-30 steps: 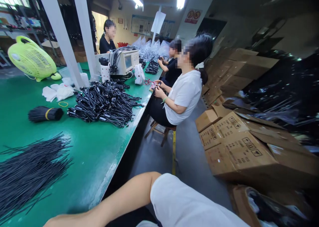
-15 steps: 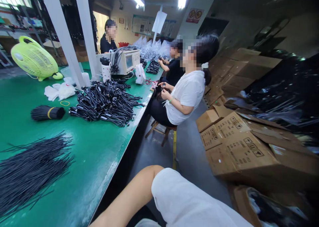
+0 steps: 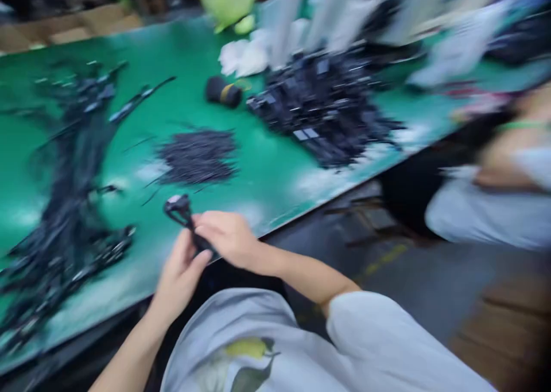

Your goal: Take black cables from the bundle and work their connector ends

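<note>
The left hand point(image 3: 178, 274) and the right hand point(image 3: 228, 235) both pinch 1 black cable point(image 3: 181, 208) between thumb and fingers — its looped end pokes out beyond the 2 hands, by the near edge of the green table point(image 3: 167, 53). Just past that loop lies a heap of thin black strands point(image 3: 198, 156), with loose cables point(image 3: 75, 185) strewn to the left and — farther off, to the right — a yellow-banded bundle point(image 3: 221, 92) beside a large, blurred cable pile point(image 3: 327, 108).
</note>
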Action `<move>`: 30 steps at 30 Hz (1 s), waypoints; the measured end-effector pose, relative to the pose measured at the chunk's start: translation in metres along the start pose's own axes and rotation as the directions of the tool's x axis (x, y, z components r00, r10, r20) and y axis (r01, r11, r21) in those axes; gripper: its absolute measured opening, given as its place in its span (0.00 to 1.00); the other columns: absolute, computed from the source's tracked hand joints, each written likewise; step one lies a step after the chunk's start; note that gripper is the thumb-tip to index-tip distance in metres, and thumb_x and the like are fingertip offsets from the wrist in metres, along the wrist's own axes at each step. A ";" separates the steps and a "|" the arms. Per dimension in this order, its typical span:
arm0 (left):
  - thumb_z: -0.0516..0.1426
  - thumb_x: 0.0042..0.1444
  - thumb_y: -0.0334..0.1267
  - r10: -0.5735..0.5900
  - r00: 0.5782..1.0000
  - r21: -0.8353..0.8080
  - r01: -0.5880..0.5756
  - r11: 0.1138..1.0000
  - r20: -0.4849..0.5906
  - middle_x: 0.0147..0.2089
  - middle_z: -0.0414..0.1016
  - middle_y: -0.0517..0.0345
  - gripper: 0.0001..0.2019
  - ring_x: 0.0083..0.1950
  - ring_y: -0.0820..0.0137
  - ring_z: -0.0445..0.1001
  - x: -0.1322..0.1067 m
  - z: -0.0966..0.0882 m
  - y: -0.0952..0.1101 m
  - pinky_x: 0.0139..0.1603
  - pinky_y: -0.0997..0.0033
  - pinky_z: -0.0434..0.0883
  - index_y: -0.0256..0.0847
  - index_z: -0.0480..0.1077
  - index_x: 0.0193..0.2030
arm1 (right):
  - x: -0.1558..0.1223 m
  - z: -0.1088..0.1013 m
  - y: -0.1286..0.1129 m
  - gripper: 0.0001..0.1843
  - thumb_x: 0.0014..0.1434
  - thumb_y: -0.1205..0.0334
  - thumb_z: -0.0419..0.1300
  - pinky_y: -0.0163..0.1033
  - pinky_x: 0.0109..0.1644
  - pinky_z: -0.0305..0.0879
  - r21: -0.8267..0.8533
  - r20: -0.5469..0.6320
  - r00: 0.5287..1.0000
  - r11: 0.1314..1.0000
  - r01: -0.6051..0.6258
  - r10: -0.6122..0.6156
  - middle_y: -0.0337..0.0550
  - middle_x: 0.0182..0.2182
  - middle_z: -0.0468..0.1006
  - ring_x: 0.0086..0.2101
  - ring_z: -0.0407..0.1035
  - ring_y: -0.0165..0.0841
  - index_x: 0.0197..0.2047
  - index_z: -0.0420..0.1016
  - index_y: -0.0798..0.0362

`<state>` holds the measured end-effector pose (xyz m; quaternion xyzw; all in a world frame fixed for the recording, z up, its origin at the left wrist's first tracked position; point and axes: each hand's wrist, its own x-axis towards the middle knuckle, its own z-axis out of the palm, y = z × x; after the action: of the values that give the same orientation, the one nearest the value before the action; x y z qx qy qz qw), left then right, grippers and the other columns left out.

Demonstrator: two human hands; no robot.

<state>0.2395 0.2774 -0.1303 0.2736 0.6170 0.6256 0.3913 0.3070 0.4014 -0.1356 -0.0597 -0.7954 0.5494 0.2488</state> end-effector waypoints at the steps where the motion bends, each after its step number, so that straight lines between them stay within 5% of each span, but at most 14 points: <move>1: 0.64 0.56 0.42 -0.003 0.999 0.040 0.005 0.999 -0.044 0.57 0.71 0.50 0.20 0.65 0.55 0.63 -0.010 -0.006 -0.004 0.66 0.58 0.62 0.42 0.71 0.54 | 0.000 0.001 0.005 0.15 0.67 0.55 0.49 0.33 0.43 0.64 0.175 0.049 0.992 0.977 -0.125 0.118 0.42 0.35 0.75 0.36 0.69 0.29 0.38 0.72 0.55; 3: 0.62 0.58 0.41 0.019 0.999 0.071 -0.015 0.997 -0.049 0.65 0.65 0.50 0.23 0.70 0.56 0.56 -0.017 -0.012 -0.012 0.70 0.59 0.54 0.44 0.67 0.60 | 0.002 0.002 0.016 0.17 0.65 0.50 0.50 0.32 0.32 0.61 0.377 0.244 0.928 0.855 -0.357 0.280 0.37 0.26 0.68 0.26 0.63 0.27 0.36 0.69 0.55; 5: 0.60 0.60 0.41 0.037 0.999 0.026 -0.037 0.999 -0.030 0.69 0.59 0.51 0.25 0.72 0.58 0.52 -0.015 -0.012 -0.016 0.72 0.59 0.49 0.45 0.64 0.63 | 0.003 0.003 0.020 0.20 0.65 0.47 0.49 0.32 0.27 0.56 0.349 0.359 0.877 0.825 -0.444 0.321 0.34 0.21 0.62 0.21 0.56 0.26 0.33 0.67 0.55; 8: 0.58 0.62 0.44 0.004 0.998 -0.169 -0.014 0.986 -0.058 0.68 0.62 0.51 0.21 0.70 0.59 0.56 -0.007 -0.010 -0.014 0.71 0.59 0.52 0.45 0.66 0.61 | 0.001 0.003 0.014 0.20 0.67 0.52 0.47 0.34 0.33 0.58 -0.011 0.250 0.935 0.967 -0.255 0.250 0.39 0.24 0.67 0.26 0.61 0.28 0.30 0.68 0.55; 11: 0.59 0.60 0.47 -0.074 0.991 -0.395 0.024 0.918 -0.112 0.59 0.71 0.49 0.16 0.62 0.58 0.67 0.001 -0.012 -0.009 0.63 0.60 0.63 0.42 0.73 0.51 | -0.004 0.005 0.003 0.17 0.69 0.58 0.45 0.38 0.40 0.62 -0.355 0.166 0.982 0.935 -0.027 0.091 0.46 0.33 0.73 0.35 0.67 0.34 0.37 0.72 0.55; 14: 0.65 0.53 0.47 -0.152 0.972 -0.562 0.026 0.827 -0.178 0.42 0.77 0.52 0.15 0.49 0.62 0.74 0.010 -0.018 -0.005 0.47 0.67 0.72 0.39 0.74 0.41 | -0.009 0.004 -0.006 0.15 0.69 0.56 0.48 0.38 0.39 0.63 -0.426 0.146 0.989 0.904 0.046 0.018 0.47 0.35 0.74 0.35 0.68 0.35 0.42 0.72 0.55; 16: 0.66 0.52 0.47 -0.189 0.963 -0.608 0.034 0.793 -0.192 0.28 0.69 0.60 0.15 0.36 0.69 0.74 0.014 -0.021 -0.003 0.38 0.72 0.72 0.38 0.71 0.37 | -0.007 -0.001 -0.011 0.13 0.69 0.57 0.49 0.37 0.40 0.64 -0.382 0.090 0.996 0.922 0.061 -0.029 0.45 0.35 0.73 0.35 0.68 0.33 0.41 0.72 0.54; 19: 0.64 0.55 0.48 -0.167 0.981 -0.577 0.078 0.813 -0.102 0.23 0.58 0.67 0.15 0.23 0.78 0.61 0.012 -0.022 -0.001 0.26 0.80 0.65 0.37 0.69 0.35 | 0.009 -0.011 -0.016 0.11 0.67 0.56 0.52 0.35 0.38 0.63 -0.304 -0.050 0.999 0.952 -0.008 -0.008 0.41 0.32 0.72 0.31 0.68 0.30 0.46 0.69 0.53; 22: 0.61 0.58 0.50 -0.150 0.989 -0.520 0.135 0.843 0.014 0.25 0.60 0.65 0.16 0.21 0.80 0.57 0.007 -0.020 0.002 0.20 0.82 0.57 0.37 0.68 0.39 | 0.032 -0.016 -0.018 0.13 0.63 0.52 0.58 0.33 0.31 0.58 -0.284 -0.045 0.992 0.950 -0.130 0.122 0.34 0.25 0.70 0.23 0.64 0.27 0.43 0.67 0.52; 25: 0.60 0.59 0.51 -0.160 0.987 -0.474 0.142 0.869 0.002 0.28 0.63 0.66 0.17 0.18 0.82 0.55 0.004 -0.021 0.001 0.16 0.83 0.53 0.42 0.65 0.46 | 0.046 -0.015 -0.019 0.10 0.64 0.54 0.55 0.33 0.31 0.56 -0.325 -0.011 0.991 0.937 -0.129 0.133 0.34 0.23 0.70 0.23 0.64 0.27 0.37 0.66 0.52; 30: 0.55 0.62 0.53 -0.111 0.992 -0.343 0.082 0.936 -0.064 0.28 0.65 0.63 0.16 0.25 0.75 0.65 0.007 -0.027 -0.005 0.26 0.77 0.65 0.41 0.67 0.44 | 0.045 -0.013 -0.022 0.07 0.67 0.58 0.51 0.32 0.34 0.58 -0.228 0.100 0.982 0.964 -0.134 0.160 0.35 0.28 0.74 0.25 0.67 0.26 0.43 0.65 0.52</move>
<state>0.2143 0.2679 -0.1386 0.1454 0.5282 0.7134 0.4369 0.2781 0.4205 -0.0976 -0.1134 -0.8579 0.4777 0.1519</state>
